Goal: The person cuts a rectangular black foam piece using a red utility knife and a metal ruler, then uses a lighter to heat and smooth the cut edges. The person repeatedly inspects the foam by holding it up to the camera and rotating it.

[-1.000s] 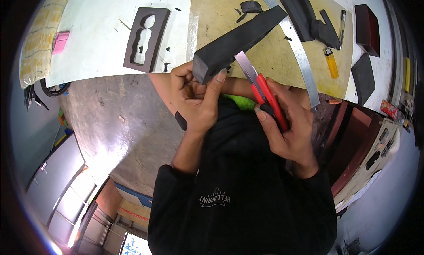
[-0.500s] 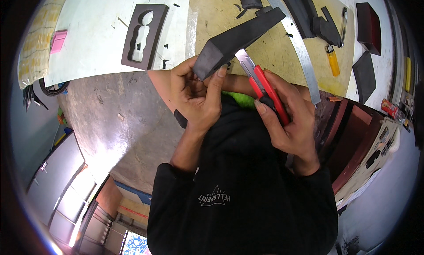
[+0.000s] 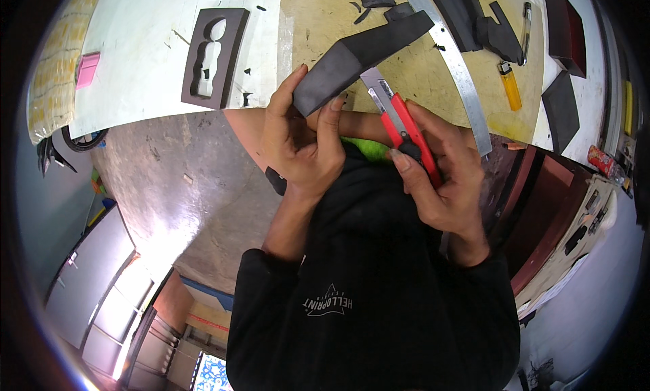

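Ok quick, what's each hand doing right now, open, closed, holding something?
Left hand: closed, holding the black block by its near end.
Right hand: closed, holding the red utility knife.

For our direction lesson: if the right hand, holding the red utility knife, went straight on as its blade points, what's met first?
Probably the black, angular foam-like block in the left hand: the silvery blade ends at the block's lower edge, though depth is unclear.

Scuffed grey floor (image 3: 196,201), bright glare (image 3: 161,239) across it, white tabletop (image 3: 139,52), dark-red furniture (image 3: 556,188)
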`<state>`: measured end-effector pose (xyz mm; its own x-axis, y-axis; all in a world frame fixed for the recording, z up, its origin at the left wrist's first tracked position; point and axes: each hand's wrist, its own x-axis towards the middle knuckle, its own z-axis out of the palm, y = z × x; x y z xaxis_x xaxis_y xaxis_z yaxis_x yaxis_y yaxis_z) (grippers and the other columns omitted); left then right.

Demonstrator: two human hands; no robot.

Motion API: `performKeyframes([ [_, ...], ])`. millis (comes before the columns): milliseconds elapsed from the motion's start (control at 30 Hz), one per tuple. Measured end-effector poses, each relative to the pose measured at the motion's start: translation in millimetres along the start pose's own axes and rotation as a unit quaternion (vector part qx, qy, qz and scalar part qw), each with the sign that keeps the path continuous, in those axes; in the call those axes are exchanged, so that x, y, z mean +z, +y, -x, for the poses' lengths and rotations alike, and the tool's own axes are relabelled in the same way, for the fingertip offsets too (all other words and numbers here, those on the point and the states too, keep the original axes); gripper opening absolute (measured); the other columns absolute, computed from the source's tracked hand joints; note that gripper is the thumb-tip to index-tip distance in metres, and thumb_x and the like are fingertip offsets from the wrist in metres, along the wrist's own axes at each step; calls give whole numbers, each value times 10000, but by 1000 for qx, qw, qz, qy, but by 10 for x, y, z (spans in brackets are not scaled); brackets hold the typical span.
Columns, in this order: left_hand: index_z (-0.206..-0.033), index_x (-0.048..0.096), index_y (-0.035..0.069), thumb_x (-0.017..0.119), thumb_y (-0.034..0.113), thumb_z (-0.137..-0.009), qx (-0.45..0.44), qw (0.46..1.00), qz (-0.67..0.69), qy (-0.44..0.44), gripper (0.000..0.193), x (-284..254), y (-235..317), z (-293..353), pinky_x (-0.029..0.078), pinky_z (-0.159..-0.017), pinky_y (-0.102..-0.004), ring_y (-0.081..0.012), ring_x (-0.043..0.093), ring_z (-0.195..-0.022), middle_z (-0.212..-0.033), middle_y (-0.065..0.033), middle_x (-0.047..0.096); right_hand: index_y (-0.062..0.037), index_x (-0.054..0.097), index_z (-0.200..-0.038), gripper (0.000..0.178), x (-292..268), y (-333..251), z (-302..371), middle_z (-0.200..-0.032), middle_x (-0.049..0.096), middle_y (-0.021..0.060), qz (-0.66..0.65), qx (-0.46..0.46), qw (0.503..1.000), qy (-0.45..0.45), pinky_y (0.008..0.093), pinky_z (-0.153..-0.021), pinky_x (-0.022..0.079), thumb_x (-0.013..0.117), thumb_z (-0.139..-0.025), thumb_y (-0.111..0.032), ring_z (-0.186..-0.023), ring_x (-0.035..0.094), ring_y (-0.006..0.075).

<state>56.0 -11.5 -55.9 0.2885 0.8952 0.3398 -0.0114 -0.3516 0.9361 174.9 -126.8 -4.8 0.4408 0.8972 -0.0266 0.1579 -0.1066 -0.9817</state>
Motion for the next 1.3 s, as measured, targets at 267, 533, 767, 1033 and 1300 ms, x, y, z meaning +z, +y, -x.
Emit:
performKeyframes([
  [267, -1219, 444, -138, 618, -132, -801, 6, 1000, -26, -9, 453, 12, 20, -36, 487, -879, -299, -249, 595, -1025, -1174, -227, 532, 53, 467, -1280, 445, -18, -48, -67, -963, 664, 159, -3, 3, 1000, 2, 174, -475, 421, 606, -860, 7, -561, 544, 53],
  [533, -1213, 434, -146, 608, -135, -807, 13, 998, -53, -8, 442, 3, 0, -47, 499, -863, -279, -238, 598, -1013, -1184, -224, 525, 47, 476, -1280, 438, -55, -31, -39, -940, 669, 147, -41, 32, 999, -6, 174, -463, 409, 598, -861, 14, -573, 549, 52],
  [767, -1187, 445, -151, 615, -149, -792, 9, 999, -40, -9, 430, 20, 52, -70, 508, -856, -273, -234, 601, -1006, -1174, -222, 530, 55, 471, -1281, 435, -18, -17, -92, -930, 666, 148, -40, 11, 999, 8, 176, -460, 402, 591, -865, 7, -584, 553, 61],
  [1033, -1167, 465, -143, 620, -148, -790, 9, 999, -38, -7, 407, 38, 54, -77, 506, -833, -260, -225, 610, -975, -1138, -217, 547, 57, 472, -1281, 437, -32, -19, -116, -922, 661, 152, -55, 18, 998, 1, 172, -456, 396, 587, -860, 29, -585, 553, 63],
  [1300, -1164, 470, -136, 621, -138, -797, 8, 998, -56, 0, 396, 43, 86, -81, 508, -816, -257, -203, 612, -956, -1076, -191, 580, 52, 471, -1285, 441, -74, -74, -47, -903, 657, 134, -41, 50, 998, -10, 174, -456, 400, 592, -862, 24, -582, 552, 59],
])
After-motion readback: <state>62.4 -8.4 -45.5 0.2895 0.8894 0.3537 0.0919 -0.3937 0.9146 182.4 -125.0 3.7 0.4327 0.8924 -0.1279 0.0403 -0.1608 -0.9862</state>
